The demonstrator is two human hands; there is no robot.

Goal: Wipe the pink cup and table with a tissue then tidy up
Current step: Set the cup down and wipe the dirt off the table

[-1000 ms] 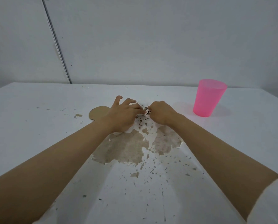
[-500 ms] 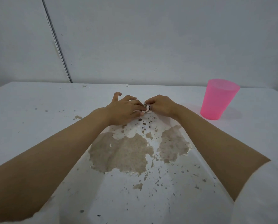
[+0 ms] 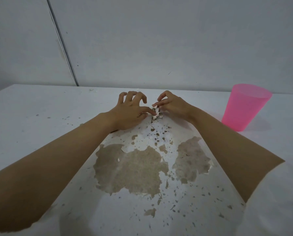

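Observation:
A small crumpled white tissue (image 3: 156, 112) lies on the white table (image 3: 40, 133) between my two hands, far from me near the middle. The thumb and fingertips of my right hand (image 3: 173, 106) pinch its top. My left hand (image 3: 130, 113) touches its left side with the thumb, the other fingers curled and spread above the table. The pink cup (image 3: 244, 106) stands upside down at the right, about a hand's width from my right hand, untouched.
Large brown patches (image 3: 130, 169) where the table's white coating has peeled lie between my forearms, with several small flecks around them. A grey wall (image 3: 159, 40) rises right behind the table's far edge.
Both hands have shifted slightly farther from me with the tissue. My left fingers have lifted and spread. The tissue shows more between the hands. The view has tilted, so the cup sits farther right.

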